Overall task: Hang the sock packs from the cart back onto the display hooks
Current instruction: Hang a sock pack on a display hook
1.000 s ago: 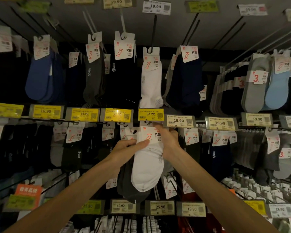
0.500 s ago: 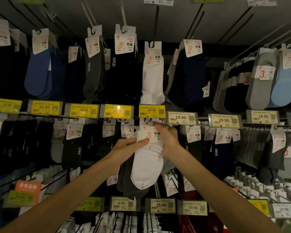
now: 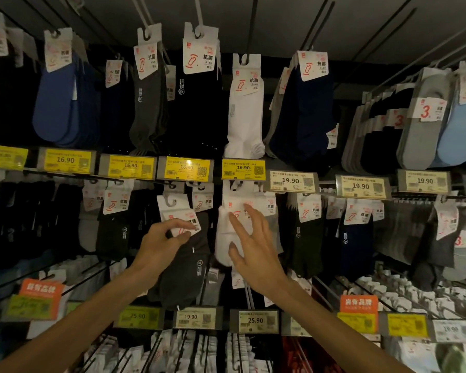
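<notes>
**Dark pack in hand, white pack on hook**

The dark pack (image 3: 183,267) is at mid-display, its card pinched by the left hand (image 3: 159,243). Just beside it, the white pack (image 3: 226,238) hangs under a yellow tag (image 3: 243,169). The right hand (image 3: 253,249) has its fingers (image 3: 240,224) spread and grips nothing.

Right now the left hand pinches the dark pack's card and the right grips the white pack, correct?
No: the head view shows the right hand open, fingers spread before the white pack. The left hand does pinch the dark pack by its card.
</notes>
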`<state>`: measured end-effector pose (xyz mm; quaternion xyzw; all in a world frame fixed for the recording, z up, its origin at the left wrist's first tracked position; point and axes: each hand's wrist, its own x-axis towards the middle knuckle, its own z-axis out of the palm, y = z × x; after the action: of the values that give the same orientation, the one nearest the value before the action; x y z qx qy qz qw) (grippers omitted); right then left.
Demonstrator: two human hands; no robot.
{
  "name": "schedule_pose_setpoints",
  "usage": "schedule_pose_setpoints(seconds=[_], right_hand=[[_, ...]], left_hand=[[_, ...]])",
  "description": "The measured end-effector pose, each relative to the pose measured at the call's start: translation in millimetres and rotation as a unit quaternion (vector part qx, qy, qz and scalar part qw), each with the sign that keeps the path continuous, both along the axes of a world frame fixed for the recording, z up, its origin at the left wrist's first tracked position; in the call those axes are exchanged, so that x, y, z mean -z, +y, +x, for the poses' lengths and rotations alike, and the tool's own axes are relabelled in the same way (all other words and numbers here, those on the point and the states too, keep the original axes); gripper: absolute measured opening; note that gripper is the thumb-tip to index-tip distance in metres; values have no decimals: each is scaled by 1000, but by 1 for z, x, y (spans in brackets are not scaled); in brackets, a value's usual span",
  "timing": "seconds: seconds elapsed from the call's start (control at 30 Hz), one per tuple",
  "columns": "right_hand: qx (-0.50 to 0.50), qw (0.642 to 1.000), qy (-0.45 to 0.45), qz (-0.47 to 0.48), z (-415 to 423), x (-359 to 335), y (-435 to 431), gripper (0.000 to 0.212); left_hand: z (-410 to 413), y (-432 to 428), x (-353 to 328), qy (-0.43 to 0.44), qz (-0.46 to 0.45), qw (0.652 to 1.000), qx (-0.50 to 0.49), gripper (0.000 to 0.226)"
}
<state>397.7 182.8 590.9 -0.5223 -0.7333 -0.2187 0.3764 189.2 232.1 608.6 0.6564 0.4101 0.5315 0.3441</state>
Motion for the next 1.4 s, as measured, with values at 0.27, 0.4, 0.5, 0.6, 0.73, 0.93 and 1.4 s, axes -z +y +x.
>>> schedule_pose_setpoints(seconds=[0.27, 0.4, 0.5, 0.6, 0.73, 0.93, 1.4], right_hand=[[83, 992, -65, -69, 7, 2, 40, 72], [99, 988, -76, -90, 9, 1, 58, 76], [121, 982, -86, -114, 8, 2, 75, 80], [151, 972, -95, -153, 8, 2, 96, 84], [190, 952, -123, -208, 18, -2, 124, 83], [235, 924, -156, -259, 37, -15, 154, 79], [303, 869, -245, -305, 28, -34, 184, 61]], left_hand=[[2, -3, 13, -27, -32, 998, 48, 30], [5, -6, 15, -36, -42, 996, 74, 41], [7, -7, 15, -39, -51, 994, 84, 42], [7, -6, 15, -38, -53, 994, 92, 40], [7, -5, 15, -35, -57, 993, 100, 37], [3, 0, 17, -56, -52, 993, 90, 41], [-10, 8, 11, -70, -82, 989, 99, 112]])
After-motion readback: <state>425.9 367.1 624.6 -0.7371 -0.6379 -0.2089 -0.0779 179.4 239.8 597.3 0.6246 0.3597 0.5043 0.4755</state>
